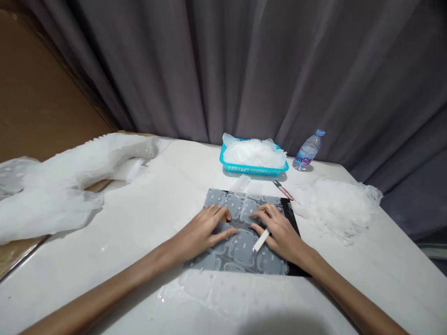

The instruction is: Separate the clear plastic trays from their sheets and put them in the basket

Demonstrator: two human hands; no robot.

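A translucent plastic sheet [240,246], printed with rounded shapes, lies over a black board [291,215] and runs past the board's near edge onto the table. On its left half rests my left hand [204,230], fingers apart, thumb stretched towards the middle, holding nothing. My right hand [281,232] is over the right half, fingertips bent down to the sheet. Tucked in that hand is a slim white stick [261,241], its lower end pointing towards me; its other end is hidden by the fingers.
Behind the board stands a blue basket [254,170] of white translucent pieces. Thread snips [283,190] lie beside a loose pile of clear film [337,207]. A water bottle [309,151] stands at the back right. Large bundled sheeting [77,167] covers the left side; a grey curtain [223,65] hangs behind.
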